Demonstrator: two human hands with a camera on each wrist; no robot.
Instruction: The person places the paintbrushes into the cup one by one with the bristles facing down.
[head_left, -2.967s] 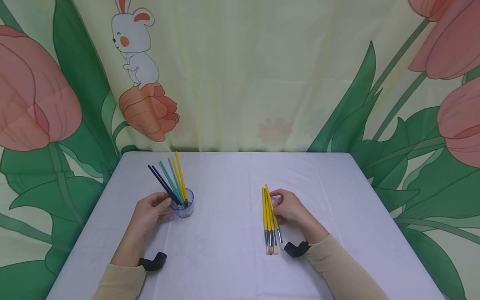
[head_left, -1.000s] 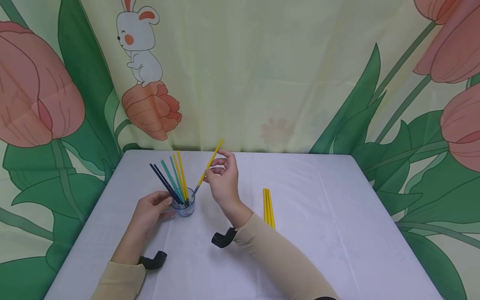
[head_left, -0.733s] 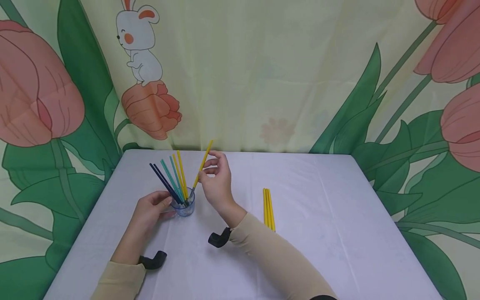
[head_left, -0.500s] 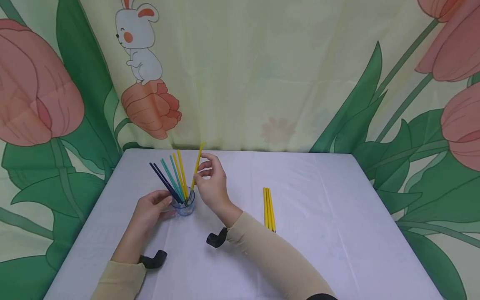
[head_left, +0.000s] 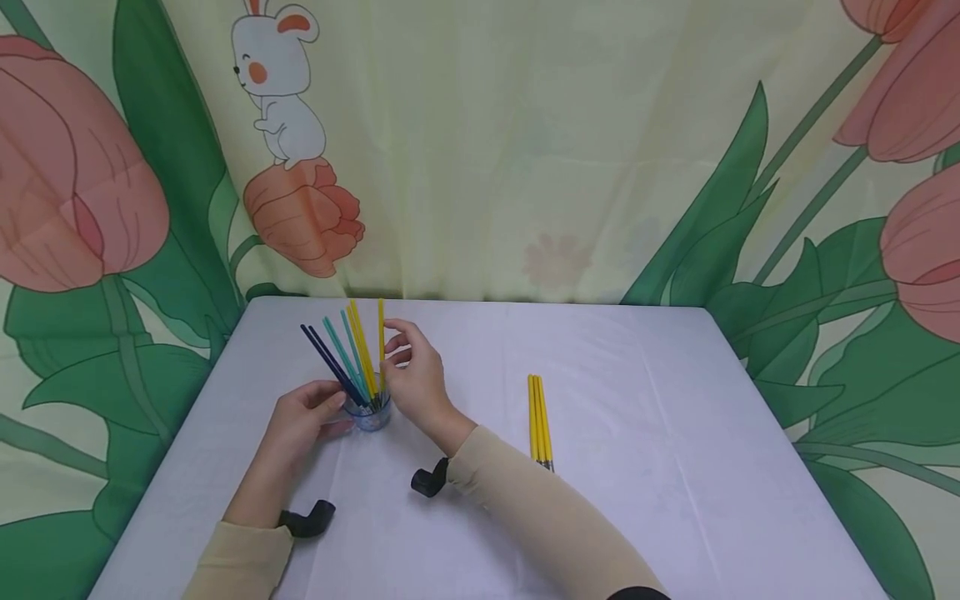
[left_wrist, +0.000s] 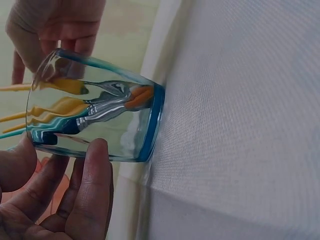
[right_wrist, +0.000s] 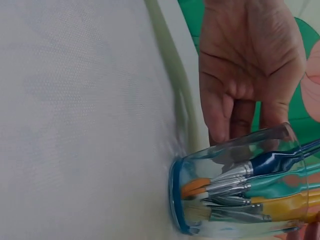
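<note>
A clear glass cup (head_left: 370,420) with a blue base stands on the table at left. My left hand (head_left: 300,417) holds it from the left side, thumb near the rim and fingers along the wall (left_wrist: 135,125). Dark blue brushes (head_left: 324,354), teal brushes (head_left: 343,346) and yellow brushes (head_left: 360,337) lean in the cup, bristles down. At the cup's right side, my right hand (head_left: 420,379) pinches another yellow paintbrush (head_left: 381,337), nearly upright, its lower end inside the glass. Through the glass in the right wrist view, metal ferrules (right_wrist: 230,182) and orange bristles (right_wrist: 195,187) show.
Several yellow paintbrushes (head_left: 538,417) lie side by side on the white-covered table (head_left: 637,400), their lower ends partly hidden by the right sleeve (head_left: 540,508). A curtain with printed tulips (head_left: 911,100) and a rabbit (head_left: 273,83) hangs behind the table.
My right hand has carried a yellow paintbrush from the pile on the right to the cup. The brush has swung from a rightward lean to nearly upright. My left hand stays at the cup.
</note>
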